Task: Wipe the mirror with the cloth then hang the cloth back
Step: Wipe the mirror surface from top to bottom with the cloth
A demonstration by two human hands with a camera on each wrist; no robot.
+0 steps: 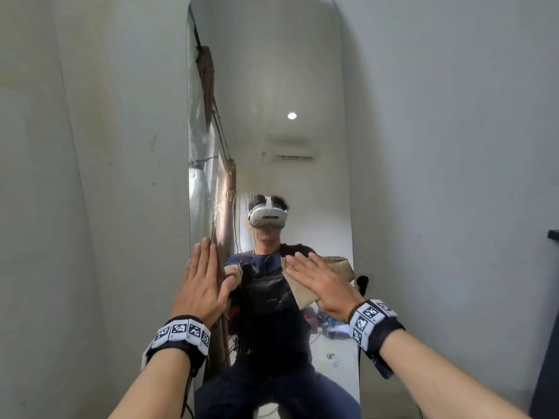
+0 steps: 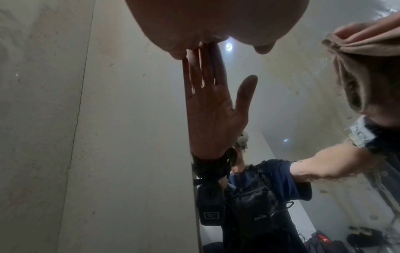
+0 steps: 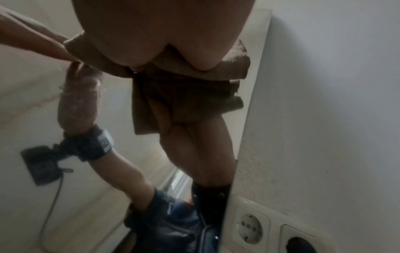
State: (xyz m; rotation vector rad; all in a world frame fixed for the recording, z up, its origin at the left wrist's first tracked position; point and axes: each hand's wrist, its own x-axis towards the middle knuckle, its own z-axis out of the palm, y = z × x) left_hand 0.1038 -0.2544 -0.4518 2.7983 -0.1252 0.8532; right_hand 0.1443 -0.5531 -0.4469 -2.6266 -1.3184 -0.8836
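Observation:
A tall arched mirror [image 1: 272, 116] stands against the white wall, with streaks and specks across its middle. My left hand [image 1: 216, 264] lies flat on the mirror's left edge, fingers straight and together, holding nothing. My right hand [image 1: 305, 267] presses a tan cloth [image 1: 298, 294] flat against the glass near the mirror's right edge, fingers straight and spread. In the left wrist view my palm [image 2: 216, 25] meets its own reflection on the mirror [image 2: 281, 102], and the cloth [image 2: 368, 51] bunches at the right. The right wrist view has my palm [image 3: 162, 34] on the folded cloth [image 3: 227, 68].
White wall flanks the mirror on both sides. A double wall socket [image 3: 249, 227] sits just right of the mirror's lower part, with a dark plug [image 1: 362, 281] in it. A dark shelf edge [image 1: 553, 234] juts in at the far right.

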